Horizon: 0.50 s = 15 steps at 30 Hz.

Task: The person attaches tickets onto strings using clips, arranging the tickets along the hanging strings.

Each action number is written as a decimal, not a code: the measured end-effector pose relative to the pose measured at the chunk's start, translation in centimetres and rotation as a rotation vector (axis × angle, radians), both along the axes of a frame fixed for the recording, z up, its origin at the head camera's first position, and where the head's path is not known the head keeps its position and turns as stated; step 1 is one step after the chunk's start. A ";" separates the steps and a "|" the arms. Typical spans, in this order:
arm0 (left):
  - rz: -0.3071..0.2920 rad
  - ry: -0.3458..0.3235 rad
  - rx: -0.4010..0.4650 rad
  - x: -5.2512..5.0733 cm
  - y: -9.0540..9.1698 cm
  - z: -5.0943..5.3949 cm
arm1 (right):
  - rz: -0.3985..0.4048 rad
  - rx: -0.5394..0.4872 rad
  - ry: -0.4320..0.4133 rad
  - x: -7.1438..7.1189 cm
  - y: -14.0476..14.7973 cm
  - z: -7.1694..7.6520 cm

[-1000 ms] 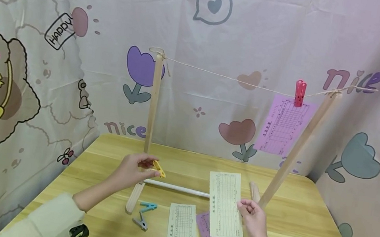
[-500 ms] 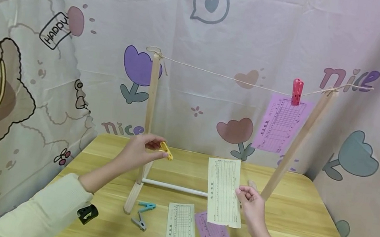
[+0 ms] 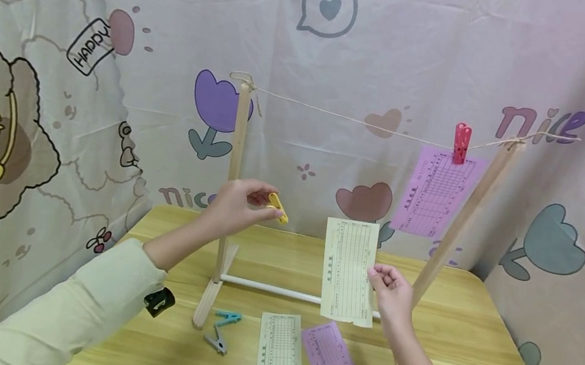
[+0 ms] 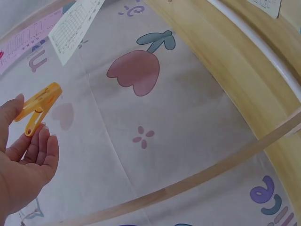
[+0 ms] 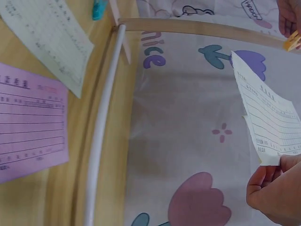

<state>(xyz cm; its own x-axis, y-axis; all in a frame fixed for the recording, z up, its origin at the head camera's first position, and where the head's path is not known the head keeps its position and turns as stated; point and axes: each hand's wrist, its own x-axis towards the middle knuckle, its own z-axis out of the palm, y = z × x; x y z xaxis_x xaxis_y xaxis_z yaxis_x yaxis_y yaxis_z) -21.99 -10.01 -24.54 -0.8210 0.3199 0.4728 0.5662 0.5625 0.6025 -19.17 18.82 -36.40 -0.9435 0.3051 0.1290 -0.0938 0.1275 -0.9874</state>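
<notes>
Left hand [image 3: 241, 205] pinches a yellow peg [image 3: 278, 208] by its spread handles; right hand [image 3: 392, 293] pinches the right edge of a pale slip [image 3: 348, 273], upright above the table [image 3: 485, 362]. Both things are below the string [image 3: 329, 112], peg left of slip. Step in hand appears to be readying slip and peg for clipping; next move likely calls for meeting the slip's top edge to the string, then squeezing the peg open. Red peg [image 3: 461, 144] already clips a purple slip [image 3: 432, 195] there. Backdrop [image 3: 309, 55] reads "nice" and "HAPPY"; slips' print too small to read; no brand legible.
</notes>
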 end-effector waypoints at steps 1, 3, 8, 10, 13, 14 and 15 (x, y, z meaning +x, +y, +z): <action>-0.005 0.004 -0.003 0.0 0.2 0.2 | -0.003 -0.006 0.008 -0.1 -0.1 0.3; -0.013 0.011 -0.002 -0.1 0.4 0.6 | -0.004 -0.030 0.026 -0.3 -0.2 0.8; -0.020 0.030 0.019 -0.4 1.0 2.1 | -0.025 -0.067 0.093 -0.9 -0.6 2.3; -0.006 0.031 0.010 -0.6 1.2 2.7 | -0.041 -0.078 0.119 -1.0 -0.7 2.7; 0.012 0.031 -0.016 -1.0 1.8 3.6 | -0.062 -0.105 0.149 -1.3 -0.8 3.3; 0.016 0.033 -0.027 -1.1 2.0 3.8 | -0.067 -0.114 0.156 -1.4 -0.9 3.5; 0.017 0.035 -0.034 -1.2 2.2 4.1 | -0.072 -0.123 0.162 -1.4 -0.9 3.7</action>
